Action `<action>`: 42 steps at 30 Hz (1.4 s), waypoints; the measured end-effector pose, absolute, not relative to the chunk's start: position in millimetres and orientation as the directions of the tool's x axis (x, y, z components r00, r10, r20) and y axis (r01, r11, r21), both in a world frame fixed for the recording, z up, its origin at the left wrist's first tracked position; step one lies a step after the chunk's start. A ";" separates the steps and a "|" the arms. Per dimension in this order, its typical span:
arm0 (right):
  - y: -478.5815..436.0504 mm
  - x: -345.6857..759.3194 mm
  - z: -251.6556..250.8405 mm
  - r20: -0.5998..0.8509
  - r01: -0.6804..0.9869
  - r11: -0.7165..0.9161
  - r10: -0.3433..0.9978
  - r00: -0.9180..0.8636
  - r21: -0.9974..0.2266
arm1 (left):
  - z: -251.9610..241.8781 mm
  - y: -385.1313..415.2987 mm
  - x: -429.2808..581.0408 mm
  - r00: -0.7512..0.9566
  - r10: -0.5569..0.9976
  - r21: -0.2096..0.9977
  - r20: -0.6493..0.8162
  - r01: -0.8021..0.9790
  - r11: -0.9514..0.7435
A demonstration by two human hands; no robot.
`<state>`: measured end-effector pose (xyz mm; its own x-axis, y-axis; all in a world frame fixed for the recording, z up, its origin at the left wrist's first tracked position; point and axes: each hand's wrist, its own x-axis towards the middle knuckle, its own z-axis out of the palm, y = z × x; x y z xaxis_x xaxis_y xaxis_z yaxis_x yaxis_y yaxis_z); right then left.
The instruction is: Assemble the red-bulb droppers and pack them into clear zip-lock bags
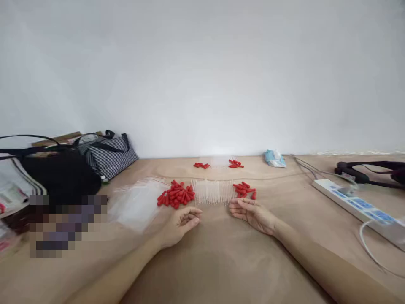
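**Both hands rest just short of a row of clear tubes**

Nearest the camera, two bare forearms lie on the tan bench [215, 261]. The left hand [182, 221] rests palm up just in front of the left end of the row of clear tubes [213, 192]. Its fingers are curled loosely in toward the palm, and whether anything small lies inside cannot be told. The right hand [253, 213] lies in front of the row's right end, palm up and fingers loosely spread, holding nothing. Its fingertips are close to the tubes, though contact cannot be made out.

The row lies flat across the bench, tubes side by side. A large pile of red caps [175, 195] lies against its left end and a smaller pile of red caps [244, 190] against its right end. Left of the large pile lies a clear plastic bag [136, 204].

Well to the right of the row are a white power strip [357, 204] and a loose white cable [370, 249]. Far to the left stand a black bag [60, 175] and, behind it, a striped bag [106, 154].

Beyond the row, near the wall, a second, fainter row of tubes [220, 161] has a few red caps at each end. Right of it lie a blue packet [274, 158] and a black headset [370, 171].
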<state>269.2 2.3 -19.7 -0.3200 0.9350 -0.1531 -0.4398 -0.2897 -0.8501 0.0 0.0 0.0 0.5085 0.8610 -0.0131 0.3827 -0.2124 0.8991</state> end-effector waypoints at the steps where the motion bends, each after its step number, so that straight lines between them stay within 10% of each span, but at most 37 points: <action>1: 2.5 269.4 -19.9 -0.153 -0.440 -0.292 0.933 -0.325 -0.849 | 0.3 -1.1 0.7 0.508 0.861 0.899 -0.010 0.381 -0.215; 7: 0.1 269.4 -22.4 -0.113 -0.406 -0.253 0.935 -0.337 -0.878 | 2.0 -2.7 3.1 0.498 0.863 0.848 0.084 0.419 -0.324; 13: 19.3 270.1 -17.4 0.137 0.054 0.146 0.980 -0.143 -0.988 | 13.1 25.6 26.8 0.404 0.835 0.445 0.374 0.712 -0.544; 16: 45.6 278.9 -9.5 0.401 0.520 0.331 0.916 0.025 -0.788 | 19.8 49.9 52.0 0.303 0.884 0.308 0.356 0.855 -0.417; 20: 72.9 292.9 -7.4 0.485 0.846 0.124 0.858 0.171 -0.518 | 20.4 79.4 76.8 0.156 0.936 0.275 0.314 0.929 -0.247; 33: 78.2 284.5 -17.1 0.328 0.922 0.060 0.942 0.074 -0.382 | 16.8 92.5 93.4 0.047 0.991 0.126 0.126 0.990 -0.062; 42: 74.7 280.2 -16.5 0.522 0.861 0.164 0.843 0.131 -0.482 | 24.7 80.6 92.9 0.164 0.968 0.133 0.191 0.973 -0.191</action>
<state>280.2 74.7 -16.5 0.1312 0.8431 0.5215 0.8606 0.1642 -0.4820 92.9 80.6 24.7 0.1637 0.9678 0.1912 0.9726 -0.1907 0.1326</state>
